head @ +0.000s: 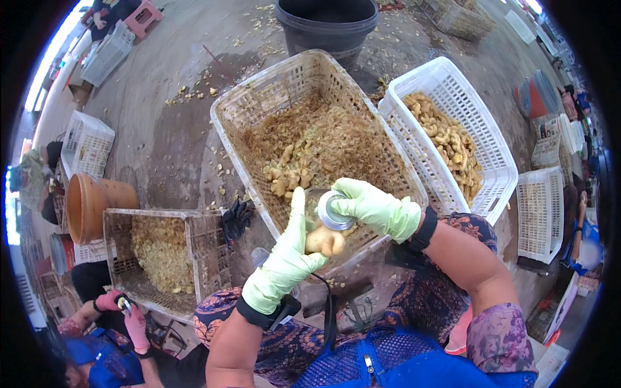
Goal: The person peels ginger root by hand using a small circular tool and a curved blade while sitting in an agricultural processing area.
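My left hand (286,257), in a pale green glove, holds a piece of ginger root (324,241) over the near part of a dirty plastic crate (262,194). Gloved in the same way, my right hand (368,206) grips a round metal-rimmed tool (335,210) just above that ginger; its kind is unclear and its far side is blurred. Brown peelings (339,140) fill much of the crate, with knobbly ginger pieces (286,179) lying on them. A white crate (499,160) of ginger (449,140) stands against its right side.
A black bucket (327,24) stands beyond the crates. To the left are an orange bucket (82,208), a crate of peelings (194,262) and dark gloves (236,220) on the floor. A co-worker's pink-gloved hands (136,327) are at lower left. More white crates (539,213) stand at right.
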A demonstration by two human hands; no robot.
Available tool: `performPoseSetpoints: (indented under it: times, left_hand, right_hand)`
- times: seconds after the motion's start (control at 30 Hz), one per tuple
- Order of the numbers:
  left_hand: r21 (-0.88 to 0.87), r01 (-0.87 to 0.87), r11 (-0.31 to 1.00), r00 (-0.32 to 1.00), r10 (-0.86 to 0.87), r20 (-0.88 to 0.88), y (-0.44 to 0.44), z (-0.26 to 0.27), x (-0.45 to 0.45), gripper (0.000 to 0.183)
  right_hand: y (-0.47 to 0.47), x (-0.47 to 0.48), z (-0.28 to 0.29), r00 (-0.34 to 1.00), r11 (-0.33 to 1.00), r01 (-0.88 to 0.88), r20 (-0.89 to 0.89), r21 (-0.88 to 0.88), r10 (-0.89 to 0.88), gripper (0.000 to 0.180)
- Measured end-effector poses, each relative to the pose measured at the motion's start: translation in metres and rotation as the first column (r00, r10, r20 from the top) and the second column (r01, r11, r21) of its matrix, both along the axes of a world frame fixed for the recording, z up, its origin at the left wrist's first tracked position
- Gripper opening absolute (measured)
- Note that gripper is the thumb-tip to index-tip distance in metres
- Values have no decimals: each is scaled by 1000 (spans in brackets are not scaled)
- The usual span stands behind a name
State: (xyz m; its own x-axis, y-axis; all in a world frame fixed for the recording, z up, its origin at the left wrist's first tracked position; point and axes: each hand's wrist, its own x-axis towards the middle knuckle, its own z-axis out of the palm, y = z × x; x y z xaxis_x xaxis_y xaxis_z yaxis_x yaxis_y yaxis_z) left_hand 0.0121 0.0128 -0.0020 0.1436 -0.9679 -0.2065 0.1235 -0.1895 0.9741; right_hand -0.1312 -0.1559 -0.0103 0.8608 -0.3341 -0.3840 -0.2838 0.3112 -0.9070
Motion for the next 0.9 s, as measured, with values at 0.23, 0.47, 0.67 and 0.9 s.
performPoseSetpoints:
  times: [0.23, 0.47, 0.67, 0.9]
  left_hand:
    - [128, 303, 944, 685, -123, -718, -5, 6, 6, 78]
    - [158, 372, 915, 664, -143, -734, 4, -6, -14, 51]
    - [210, 377, 902, 671, -109, -733, 4, 0, -12, 50]
    - [307, 216, 927, 783, 24, -621, 2, 12, 3, 33]
  right_hand:
    - [-13, -12, 12, 986, 978, -163, 4, 130, 164, 26]
    - [-66, -13, 1, 950, 892, 195, -147, -408, -275, 12]
    - [-54, 2, 34, 922, 863, 339, -49, -375, -383, 12]
    - [-21, 23, 65, 975, 934, 137, -120, -329, -185, 15]
